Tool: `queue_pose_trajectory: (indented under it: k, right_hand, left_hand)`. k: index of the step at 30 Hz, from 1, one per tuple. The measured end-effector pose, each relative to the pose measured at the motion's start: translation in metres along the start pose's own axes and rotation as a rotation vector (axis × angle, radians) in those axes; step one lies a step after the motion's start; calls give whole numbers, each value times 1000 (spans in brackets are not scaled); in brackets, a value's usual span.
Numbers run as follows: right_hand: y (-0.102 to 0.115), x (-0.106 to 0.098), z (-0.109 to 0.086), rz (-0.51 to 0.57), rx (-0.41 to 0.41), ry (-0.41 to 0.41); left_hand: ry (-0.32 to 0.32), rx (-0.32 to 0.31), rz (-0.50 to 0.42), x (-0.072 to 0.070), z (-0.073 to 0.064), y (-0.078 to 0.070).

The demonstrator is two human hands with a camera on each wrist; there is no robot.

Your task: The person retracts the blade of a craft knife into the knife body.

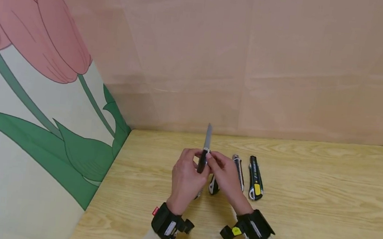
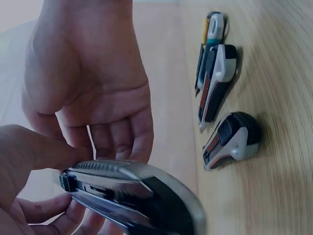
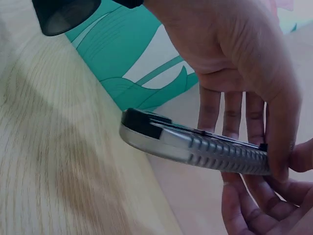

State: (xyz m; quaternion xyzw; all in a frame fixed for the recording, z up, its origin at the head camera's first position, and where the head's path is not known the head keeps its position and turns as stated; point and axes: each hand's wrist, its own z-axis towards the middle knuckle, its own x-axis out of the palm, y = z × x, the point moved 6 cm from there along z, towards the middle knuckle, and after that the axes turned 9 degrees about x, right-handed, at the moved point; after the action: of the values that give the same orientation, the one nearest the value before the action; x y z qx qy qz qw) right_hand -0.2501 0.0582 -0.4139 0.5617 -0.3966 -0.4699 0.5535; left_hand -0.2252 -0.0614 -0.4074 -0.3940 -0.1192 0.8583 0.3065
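Observation:
A utility knife (image 1: 203,161) with a black and silver handle is held up above the table between both hands, its blade (image 1: 208,136) extended and pointing away from me. My left hand (image 1: 187,177) grips the handle from the left. From the right, my right hand (image 1: 228,173) pinches it near the blade end, thumb against its side. In the left wrist view the ribbed handle (image 2: 137,196) appears close up, with the right palm (image 2: 88,63) beyond it. The right wrist view shows the handle's silver side (image 3: 210,152) and the left hand (image 3: 234,54).
On the wooden table (image 1: 326,194) lie a black and yellow utility knife (image 1: 256,179), a slimmer one (image 1: 238,164) and a short rounded one (image 1: 214,186). Another object (image 1: 199,193) is mostly hidden under the left hand. A pink-brown covering (image 1: 286,67) rises behind the table.

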Motion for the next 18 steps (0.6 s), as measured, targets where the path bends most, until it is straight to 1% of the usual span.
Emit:
queue_pose_trajectory:
  k: [2, 4, 5, 7, 8, 10, 12, 13, 15, 18]
  right_hand:
    - [-1, -4, 0, 5, 6, -17]
    - [-1, -8, 1, 25, 10, -24]
    - [-2, -10, 1, 29, 9, -32]
    - [-2, -14, 2, 53, 4, -41]
    - [-2, -15, 2, 72, 5, -45]
    - [-2, -18, 2, 91, 2, -64]
    - [-2, -20, 1, 128, 0, -72]
    - [-2, -20, 1, 148, 6, -74]
    - [-2, -21, 1, 165, 6, -77]
    - [-1, -23, -2, 155, 22, -103]
  left_hand:
    - [6, -7, -75, 3, 0, 0]
    - [13, -27, -191, 7, -1, 0]
    - [16, -46, -258, 9, -1, 0]
    - [33, -123, -408, 13, -3, 1]
    - [46, -173, -480, 16, -4, 2]
    - [81, -280, -594, 20, -7, 2]
    - [131, -394, -695, 24, -10, 1]
    - [164, -437, -731, 25, -11, 0]
    - [238, -495, -794, 27, -13, -4]
    - [359, -544, -942, 32, -16, -10]
